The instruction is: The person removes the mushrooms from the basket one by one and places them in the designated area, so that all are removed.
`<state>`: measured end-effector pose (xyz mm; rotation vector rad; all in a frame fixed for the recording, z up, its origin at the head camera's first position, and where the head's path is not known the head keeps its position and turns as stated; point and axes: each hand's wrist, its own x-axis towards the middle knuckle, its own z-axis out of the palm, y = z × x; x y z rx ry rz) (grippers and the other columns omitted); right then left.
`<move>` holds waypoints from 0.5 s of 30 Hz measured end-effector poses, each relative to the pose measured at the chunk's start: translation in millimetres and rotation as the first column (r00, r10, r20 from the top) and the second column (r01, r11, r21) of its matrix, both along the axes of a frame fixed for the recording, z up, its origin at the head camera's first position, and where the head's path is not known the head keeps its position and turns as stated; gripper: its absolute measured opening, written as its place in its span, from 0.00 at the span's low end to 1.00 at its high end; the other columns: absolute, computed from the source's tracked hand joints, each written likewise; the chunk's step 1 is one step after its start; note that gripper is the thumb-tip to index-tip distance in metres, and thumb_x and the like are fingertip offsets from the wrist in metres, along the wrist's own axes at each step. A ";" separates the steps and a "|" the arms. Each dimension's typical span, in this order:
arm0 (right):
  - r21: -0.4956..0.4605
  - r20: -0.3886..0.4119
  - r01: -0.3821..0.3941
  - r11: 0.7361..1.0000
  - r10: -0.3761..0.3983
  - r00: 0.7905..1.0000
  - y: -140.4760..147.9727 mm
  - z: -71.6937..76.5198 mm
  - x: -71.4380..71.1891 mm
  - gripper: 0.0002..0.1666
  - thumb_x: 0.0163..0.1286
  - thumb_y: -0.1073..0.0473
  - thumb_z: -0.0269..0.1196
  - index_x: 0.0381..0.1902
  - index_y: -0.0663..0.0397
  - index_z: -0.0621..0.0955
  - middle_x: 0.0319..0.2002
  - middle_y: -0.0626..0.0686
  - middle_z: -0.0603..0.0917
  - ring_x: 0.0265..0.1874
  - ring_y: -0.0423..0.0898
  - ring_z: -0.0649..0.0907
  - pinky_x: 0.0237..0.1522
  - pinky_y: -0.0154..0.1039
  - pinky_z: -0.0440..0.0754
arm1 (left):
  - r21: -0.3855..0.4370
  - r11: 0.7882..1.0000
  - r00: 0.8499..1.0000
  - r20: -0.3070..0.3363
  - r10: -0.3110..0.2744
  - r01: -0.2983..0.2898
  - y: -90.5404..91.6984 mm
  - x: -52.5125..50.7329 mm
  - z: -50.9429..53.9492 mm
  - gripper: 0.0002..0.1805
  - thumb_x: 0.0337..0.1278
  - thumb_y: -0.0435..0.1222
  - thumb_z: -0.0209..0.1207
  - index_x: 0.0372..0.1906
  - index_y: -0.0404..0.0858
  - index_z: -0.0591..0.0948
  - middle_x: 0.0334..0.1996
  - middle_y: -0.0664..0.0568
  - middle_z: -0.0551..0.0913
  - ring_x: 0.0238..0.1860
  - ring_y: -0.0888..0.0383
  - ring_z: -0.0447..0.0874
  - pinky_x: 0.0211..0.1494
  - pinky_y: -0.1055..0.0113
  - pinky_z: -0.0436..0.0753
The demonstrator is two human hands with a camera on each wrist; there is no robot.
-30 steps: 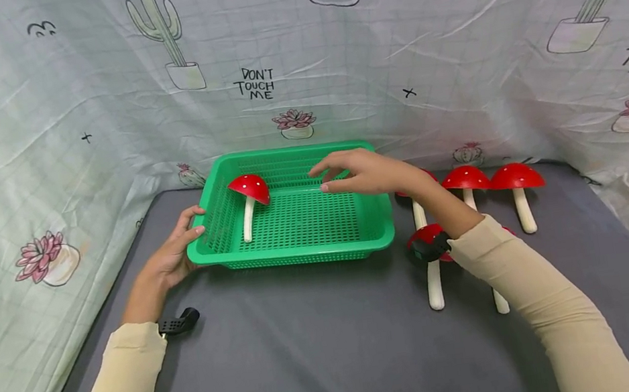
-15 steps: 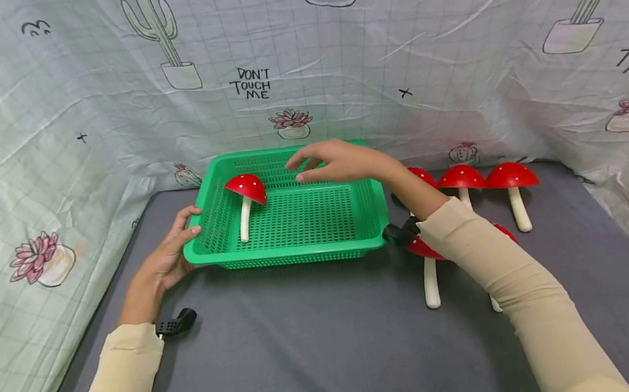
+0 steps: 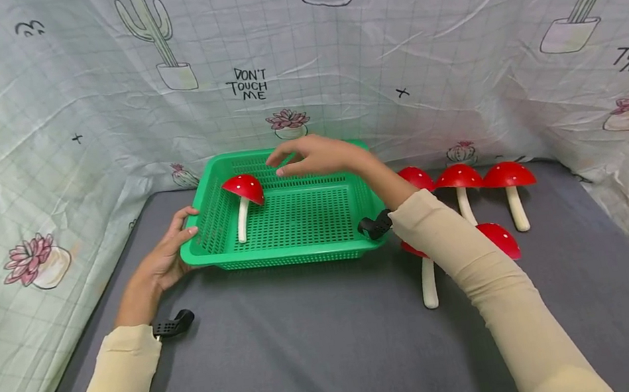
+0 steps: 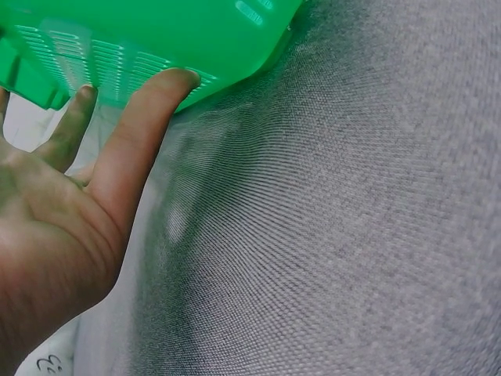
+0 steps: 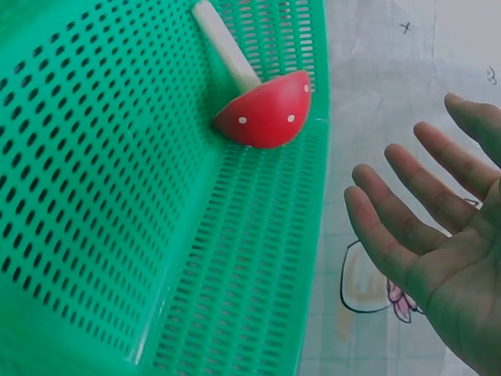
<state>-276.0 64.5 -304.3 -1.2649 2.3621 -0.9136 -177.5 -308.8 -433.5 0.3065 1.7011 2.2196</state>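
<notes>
My left hand (image 3: pixel 167 255) is at the left end of the green plastic basket (image 3: pixel 292 253). In the left wrist view its fairly straight thumb and fingers (image 4: pixel 141 129) touch the basket's slotted outer wall. One toy mushroom (image 3: pixel 243 190), with a white-dotted red cap and white stem, leans inside the basket's left part. Above the basket's back side hovers my right hand (image 3: pixel 314 155), its fingers loosely bent around nothing. The right wrist view shows that palm (image 5: pixel 446 251) with fingers spread, apart from both rim and mushroom.
Several more toy mushrooms lie right of the basket, including one at the far right (image 3: pixel 509 175) and one nearer (image 3: pixel 498 240). My right sleeve (image 3: pixel 472 267) partly covers some of them. A printed cloth (image 3: pixel 356 68) hangs behind the grey table (image 3: pixel 288 349).
My right hand has moved left and back over the basket, away from the loose mushrooms. The left hand stays at the basket's left end, and the mushroom inside keeps its place.
</notes>
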 end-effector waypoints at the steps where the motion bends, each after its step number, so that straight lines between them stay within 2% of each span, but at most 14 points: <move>1: -0.003 0.010 0.004 1.000 -0.004 1.000 -1.9 -0.3 -1.4 0.24 0.78 0.46 0.59 0.67 0.44 0.77 0.65 0.43 0.78 0.62 0.46 0.80 0.60 0.40 0.79 | 0.004 1.000 1.000 0.000 -0.006 0.006 0.3 -0.1 -0.2 0.15 0.82 0.36 0.45 0.60 0.59 0.63 0.50 0.49 0.79 0.42 0.54 0.88 0.39 0.56 0.88; 7: -0.009 0.054 -0.002 1.000 0.003 0.999 -15.4 -1.9 -11.4 0.24 0.78 0.49 0.59 0.68 0.48 0.76 0.66 0.47 0.77 0.60 0.47 0.81 0.51 0.41 0.83 | 0.013 1.000 1.000 -0.015 -0.019 0.019 0.6 -1.0 0.8 0.15 0.82 0.35 0.43 0.60 0.59 0.63 0.49 0.49 0.79 0.42 0.54 0.87 0.39 0.56 0.88; 15: 0.000 0.093 0.001 1.000 -0.001 0.996 -28.9 -11.2 -27.5 0.24 0.78 0.53 0.60 0.68 0.53 0.75 0.67 0.54 0.76 0.62 0.50 0.80 0.57 0.53 0.82 | 0.017 1.000 1.000 -0.015 -0.026 0.026 0.9 0.0 0.3 0.15 0.82 0.35 0.43 0.60 0.59 0.64 0.49 0.49 0.79 0.42 0.54 0.87 0.39 0.57 0.88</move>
